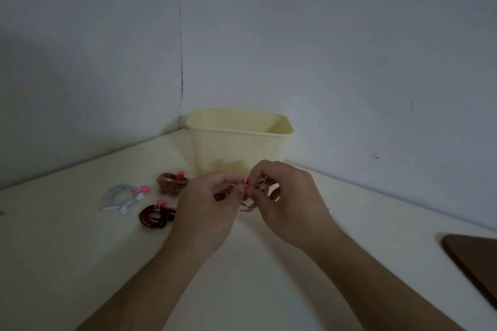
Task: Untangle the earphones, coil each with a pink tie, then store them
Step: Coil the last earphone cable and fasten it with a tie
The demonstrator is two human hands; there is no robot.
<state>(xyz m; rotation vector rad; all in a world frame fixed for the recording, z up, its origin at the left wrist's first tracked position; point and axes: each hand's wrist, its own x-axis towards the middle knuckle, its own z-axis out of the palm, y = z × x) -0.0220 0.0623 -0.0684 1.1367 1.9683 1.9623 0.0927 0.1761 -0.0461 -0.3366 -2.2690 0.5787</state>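
Above the table's middle, my left hand [208, 204] and my right hand [289, 201] together pinch a small coil of pale pink-brown earphone cable [248, 207] with a pink tie [246, 180] at its top. Loops of the cable hang below my fingers; most of the coil is hidden by them. To the left on the table lie three tied coils: a white earphone [122, 197], a light brown one [172, 182] and a dark red one [156, 216], each with a pink tie. A pale yellow bin [239, 142] stands open behind my hands.
The cream table [80, 250] fits into a corner of two grey-white walls. A dark brown board [476, 260] lies at the right edge of the table.
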